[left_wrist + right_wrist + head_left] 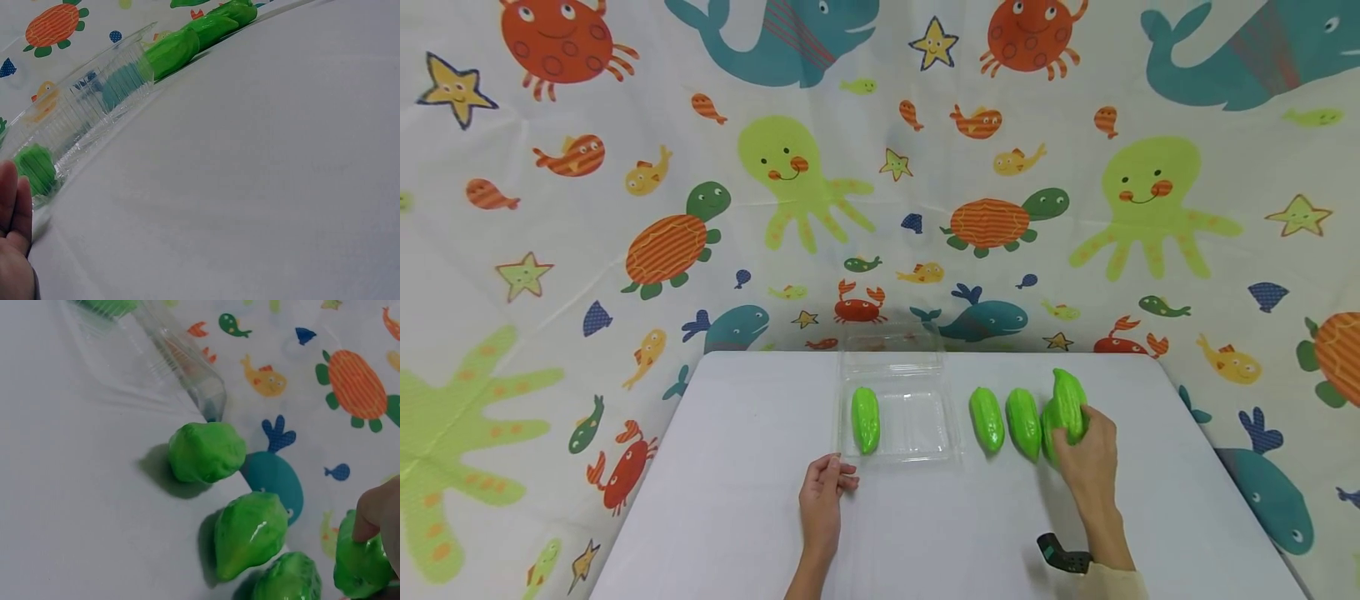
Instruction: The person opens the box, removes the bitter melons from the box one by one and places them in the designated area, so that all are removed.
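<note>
On the left of the white bench, the left hand is resting with its fingers relaxed and holding nothing, its fingertips lying just at the near left corner of the clear plastic box. Inside that box, along its left wall, one green gourd is lying with its long axis running away from the person. To the right of the box, two more gourds are lying side by side on the bench, parallel to the first. Further right, the right hand is clamping its grip on a lifted gourd, held nearly upright with its tip pointing away, and another gourd is lying partly hidden under it. The box is lying to the left of this grip, beyond the two loose gourds, and the left hand is much the nearer to it.
</note>
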Demonstrator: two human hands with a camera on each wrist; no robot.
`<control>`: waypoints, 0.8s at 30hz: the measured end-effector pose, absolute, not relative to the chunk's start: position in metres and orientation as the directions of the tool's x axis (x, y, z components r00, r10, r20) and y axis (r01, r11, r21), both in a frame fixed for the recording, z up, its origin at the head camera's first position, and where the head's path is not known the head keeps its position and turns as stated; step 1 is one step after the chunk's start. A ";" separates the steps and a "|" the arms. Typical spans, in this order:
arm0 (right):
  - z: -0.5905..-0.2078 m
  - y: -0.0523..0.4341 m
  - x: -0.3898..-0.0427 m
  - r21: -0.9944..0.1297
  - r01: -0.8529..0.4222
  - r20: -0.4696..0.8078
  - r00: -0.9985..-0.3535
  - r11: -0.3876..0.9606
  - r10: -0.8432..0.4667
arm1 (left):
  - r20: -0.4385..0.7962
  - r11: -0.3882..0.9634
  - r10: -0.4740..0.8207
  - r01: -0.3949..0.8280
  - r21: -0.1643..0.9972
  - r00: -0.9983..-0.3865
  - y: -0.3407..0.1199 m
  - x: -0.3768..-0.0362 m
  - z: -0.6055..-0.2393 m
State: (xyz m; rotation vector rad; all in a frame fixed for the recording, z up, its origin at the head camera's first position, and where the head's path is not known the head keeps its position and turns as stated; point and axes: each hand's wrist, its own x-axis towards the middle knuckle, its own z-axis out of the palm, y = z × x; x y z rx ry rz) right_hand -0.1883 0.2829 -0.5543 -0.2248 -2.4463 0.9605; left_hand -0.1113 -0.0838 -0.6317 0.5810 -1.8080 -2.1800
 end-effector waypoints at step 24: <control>-0.560 0.311 -0.186 -0.675 0.127 0.259 -0.881 0.727 0.395 | -0.115 -0.227 -0.427 -0.016 0.974 -0.897 -0.083 -0.110 -0.629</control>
